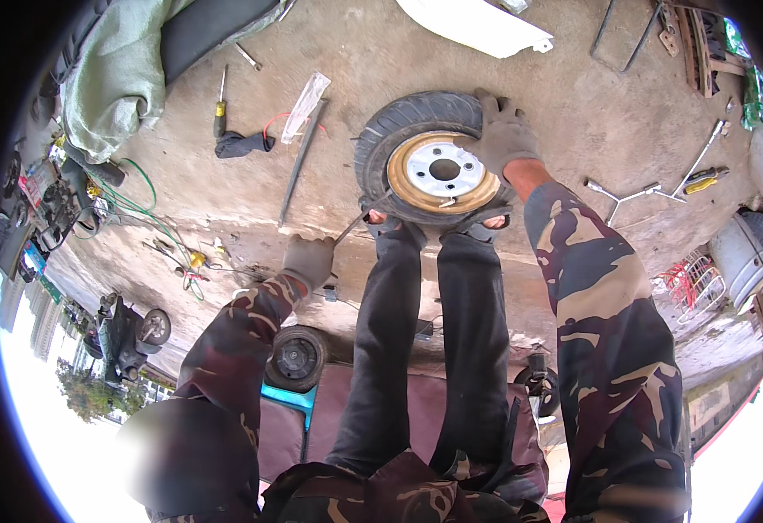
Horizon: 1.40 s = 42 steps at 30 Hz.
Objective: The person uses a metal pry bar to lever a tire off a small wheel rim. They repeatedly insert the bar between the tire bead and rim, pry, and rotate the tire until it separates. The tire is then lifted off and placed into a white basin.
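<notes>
Camouflage sleeve [604, 301]; left hand [309, 260] gripping bar [355, 227], tip at rim [406, 188]; right hand [505, 132] spread over tyre [382, 131]. Tyre around rim: levering seemingly unfinished.

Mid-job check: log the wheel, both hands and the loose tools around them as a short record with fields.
Wheel: black tire on a gold rim with a white centre
Left hand: gloved, closed around a thin metal bar that reaches the tire's lower left side
Right hand: gloved, laid on the tire's upper right
Tools at left: yellow-handled screwdriver by a dark cloth
Tools at right: branched metal wrench; yellow-and-black pliers
</notes>
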### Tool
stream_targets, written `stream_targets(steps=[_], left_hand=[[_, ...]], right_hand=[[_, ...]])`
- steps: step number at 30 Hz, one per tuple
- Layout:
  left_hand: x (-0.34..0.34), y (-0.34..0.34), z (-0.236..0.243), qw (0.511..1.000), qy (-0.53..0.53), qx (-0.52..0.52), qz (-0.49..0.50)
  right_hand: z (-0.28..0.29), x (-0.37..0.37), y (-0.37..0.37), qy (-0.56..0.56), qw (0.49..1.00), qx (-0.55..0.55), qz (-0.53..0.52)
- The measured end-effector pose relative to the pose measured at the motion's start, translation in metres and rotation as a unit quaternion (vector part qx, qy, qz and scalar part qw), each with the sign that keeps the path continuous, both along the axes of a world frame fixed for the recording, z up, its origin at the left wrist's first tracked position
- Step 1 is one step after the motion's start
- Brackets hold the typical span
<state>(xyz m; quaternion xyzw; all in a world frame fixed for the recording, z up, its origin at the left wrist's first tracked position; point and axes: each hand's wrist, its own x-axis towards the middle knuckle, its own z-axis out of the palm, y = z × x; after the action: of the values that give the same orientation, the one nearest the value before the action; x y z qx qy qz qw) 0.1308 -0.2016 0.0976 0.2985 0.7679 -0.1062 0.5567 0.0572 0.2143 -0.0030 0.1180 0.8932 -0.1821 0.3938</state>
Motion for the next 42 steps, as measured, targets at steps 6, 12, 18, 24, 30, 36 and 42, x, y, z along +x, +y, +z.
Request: stream_targets(steps=[6,12,18,24,30,36,42], left_hand=[[0.046,-0.045,-0.079,1.000,0.018,-0.009,0.021],[0.058,-0.077,-0.168,0.994,0.061,0.087,0.003],[0.054,-0.068,-0.176,0.996,0.029,0.076,0.032],[0.051,-0.038,-0.039,0.989,0.085,0.118,0.038],[-0.002,0.018,0.056,0.980,0.097,0.160,-0.066],[-0.043,0.019,0.055,0.984,0.056,0.154,-0.072],[-0.054,-0.041,-0.033,0.992,0.068,0.105,-0.016]], right_hand=[[-0.004,0.005,0.002,0.028,0.999,-0.008,0.015],[-0.016,0.014,0.005,0.056,0.998,-0.016,0.019],[-0.017,0.012,0.005,0.035,0.999,-0.019,0.018],[-0.009,0.002,0.000,-0.011,1.000,0.002,0.020],[-0.011,0.003,0.007,-0.011,1.000,-0.003,0.018],[-0.013,0.007,0.010,0.009,1.000,-0.025,0.009],[-0.010,0.007,0.004,0.023,1.000,-0.014,0.008]])
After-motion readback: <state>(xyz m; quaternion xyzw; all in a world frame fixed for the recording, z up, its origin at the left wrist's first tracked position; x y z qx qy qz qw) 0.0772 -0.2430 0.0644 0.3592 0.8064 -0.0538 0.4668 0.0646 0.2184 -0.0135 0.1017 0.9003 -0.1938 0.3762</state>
